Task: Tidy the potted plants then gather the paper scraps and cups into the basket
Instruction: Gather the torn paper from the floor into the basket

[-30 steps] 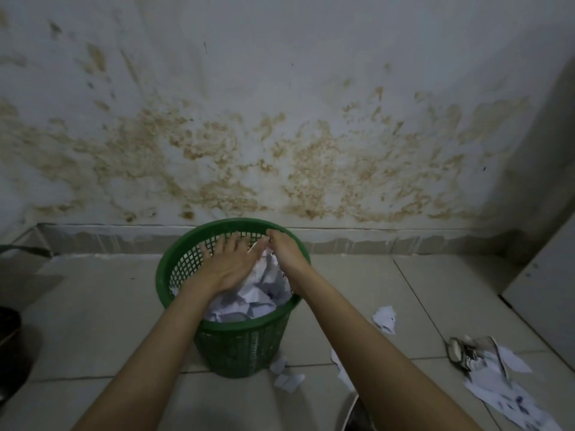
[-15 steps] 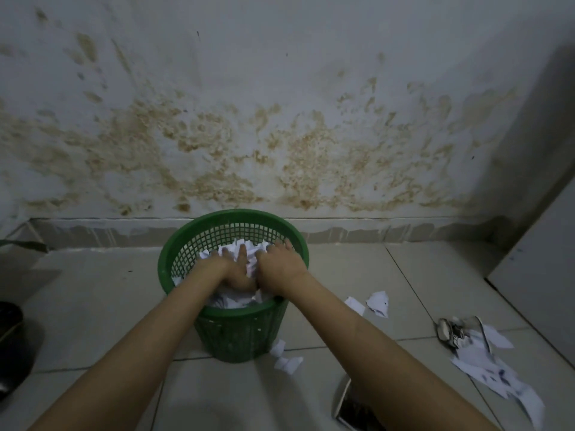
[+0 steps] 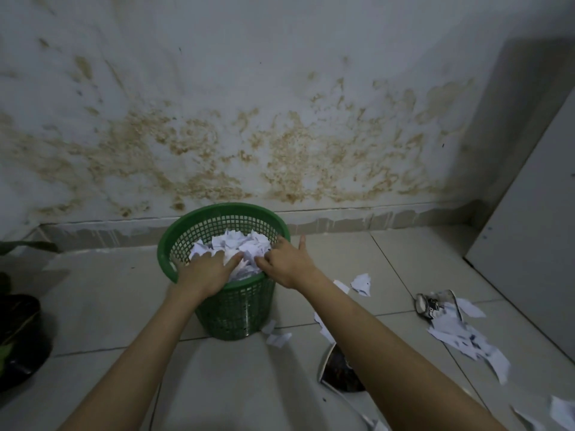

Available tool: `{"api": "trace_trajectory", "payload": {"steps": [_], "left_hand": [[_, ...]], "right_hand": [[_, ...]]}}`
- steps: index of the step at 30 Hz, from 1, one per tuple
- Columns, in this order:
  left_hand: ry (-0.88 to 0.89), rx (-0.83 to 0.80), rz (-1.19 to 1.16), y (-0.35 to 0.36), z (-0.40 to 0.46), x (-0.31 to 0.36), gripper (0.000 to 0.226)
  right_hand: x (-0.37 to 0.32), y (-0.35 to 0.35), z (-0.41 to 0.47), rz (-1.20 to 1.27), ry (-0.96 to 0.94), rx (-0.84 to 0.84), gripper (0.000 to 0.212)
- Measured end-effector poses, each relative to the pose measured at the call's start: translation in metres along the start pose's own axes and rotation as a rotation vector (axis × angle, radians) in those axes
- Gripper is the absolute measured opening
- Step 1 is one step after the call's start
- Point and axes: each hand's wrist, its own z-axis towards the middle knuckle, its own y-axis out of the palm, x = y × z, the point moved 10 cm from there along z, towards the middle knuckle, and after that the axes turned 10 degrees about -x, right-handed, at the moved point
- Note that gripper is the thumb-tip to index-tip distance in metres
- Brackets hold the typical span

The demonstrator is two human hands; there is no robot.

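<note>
Head view, left hand and right hand, fingers spread on basket paper, fingertips buried.

The dark pot at the left is cut off by the picture's edge, and its plant shows only as a dim leaf. The right forearm covers part of a dark printed object on the near floor, too unclear to name. The crushed cup and paper scraps at the right are smeared, their print unreadable, and the scraps at the near right corner run out of frame.
</note>
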Motion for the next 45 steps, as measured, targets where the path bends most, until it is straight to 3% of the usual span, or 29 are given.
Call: {"api": "trace_trajectory", "payload": {"steps": [2, 6, 12, 14, 17, 20, 22, 25, 27, 30, 32, 35, 38, 43, 45], "left_hand": [[0.023, 0.092, -0.049, -0.007, -0.004, 0.012, 0.062], [0.077, 0.214, 0.094, -0.017, -0.005, 0.045, 0.038], [0.164, 0.473, -0.106, -0.041, 0.001, 0.073, 0.044], [0.19, 0.585, -0.162, -0.045, -0.012, 0.078, 0.036], [0.256, 0.79, -0.245, -0.039, -0.046, 0.084, 0.03], [0.341, 1.002, -0.203, -0.01, -0.085, 0.092, 0.026], [0.46, 1.071, -0.178, 0.023, -0.103, 0.099, 0.017], [0.584, 0.858, -0.16, 0.081, -0.097, 0.11, 0.018], [0.515, 0.63, -0.104, 0.121, -0.073, 0.112, 0.012], [0.343, 0.285, -0.054, 0.165, -0.033, 0.101, 0.06], [0.323, 0.203, -0.031, 0.18, -0.02, 0.095, 0.067], [0.273, 0.172, -0.122, 0.191, -0.008, 0.086, 0.059], [0.19, 0.051, -0.235, 0.21, -0.004, 0.083, 0.049], [0.497, -0.05, -0.153, 0.219, -0.016, 0.14, 0.062], [0.634, 0.02, -0.172, 0.211, -0.023, 0.158, 0.061]], "right_hand": [[0.008, -0.003, 0.0, -0.028, 0.021, 0.027, 0.061], [0.034, -0.01, -0.004, -0.047, 0.072, 0.041, 0.062], [0.067, -0.018, -0.009, 0.037, 0.052, 0.127, 0.049], [0.074, -0.026, -0.015, 0.13, -0.02, 0.233, 0.039], [0.089, -0.033, -0.04, 0.342, -0.111, 0.529, 0.03], [0.107, -0.016, -0.072, 0.435, -0.108, 0.788, 0.026], [0.13, 0.007, -0.078, 0.456, -0.043, 0.849, 0.026], [0.184, 0.055, -0.054, 0.544, 0.123, 0.648, 0.025], [0.231, 0.087, -0.036, 0.6, 0.29, 0.467, 0.031], [0.281, 0.116, -0.013, 0.56, 0.454, 0.254, 0.038], [0.294, 0.127, 0.005, 0.444, 0.456, 0.134, 0.044], [0.299, 0.139, 0.03, 0.321, 0.448, -0.013, 0.059], [0.276, 0.155, 0.041, 0.255, 0.383, -0.11, 0.046], [0.199, 0.175, 0.024, 0.157, 0.064, -0.151, 0.047], [0.195, 0.168, 0.016, 0.242, 0.031, -0.157, 0.044]]}}
